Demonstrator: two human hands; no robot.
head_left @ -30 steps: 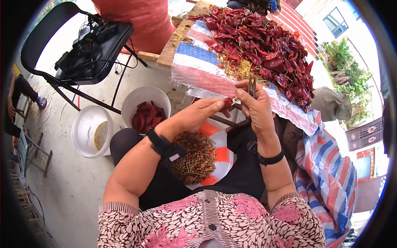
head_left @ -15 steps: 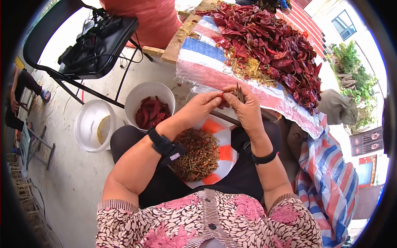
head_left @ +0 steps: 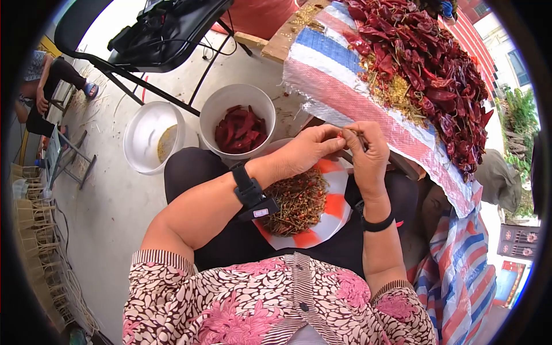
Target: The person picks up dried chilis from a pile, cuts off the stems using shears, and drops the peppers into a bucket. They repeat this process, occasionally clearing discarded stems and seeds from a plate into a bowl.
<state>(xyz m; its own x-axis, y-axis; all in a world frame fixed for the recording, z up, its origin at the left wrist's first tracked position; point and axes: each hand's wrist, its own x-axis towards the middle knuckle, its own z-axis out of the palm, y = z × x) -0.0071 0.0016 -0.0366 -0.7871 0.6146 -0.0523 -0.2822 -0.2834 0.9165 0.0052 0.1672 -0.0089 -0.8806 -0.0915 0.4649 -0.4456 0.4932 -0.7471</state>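
While the 2 hands meet above the lap, the left hand (head_left: 315,147) pinches a small red piece (head_left: 340,135) between its fingertips, so its grip is narrow. The right hand (head_left: 369,154) comes to the same piece from the other side, and its fingers are curled closed on some dark thin pieces (head_left: 361,140). Fingers cover most of what is held, so I cannot tell the full shape of it, or where the thin pieces end.

Below the hands, a basin (head_left: 337,208) with orange and white colours carries a heap of thin stems (head_left: 300,206) with red bits. The left forearm and the wristband (head_left: 248,192) hide part of it. Near the left knee, a white bucket (head_left: 207,118) contains red peppers (head_left: 242,131), and beside it is a white tub (head_left: 138,135) with something yellowish (head_left: 167,144) in it, not clear what.

On the table (head_left: 283,45), a striped sheet (head_left: 330,83) lies under a big pile of dried red peppers (head_left: 428,80), which the top edge cuts off. Behind it, only a blue-gloved hand (head_left: 448,9) of 1 other person is visible. A black chair (head_left: 187,43) is also cut at the top; the dark items (head_left: 152,29) on it are difficult to separate.
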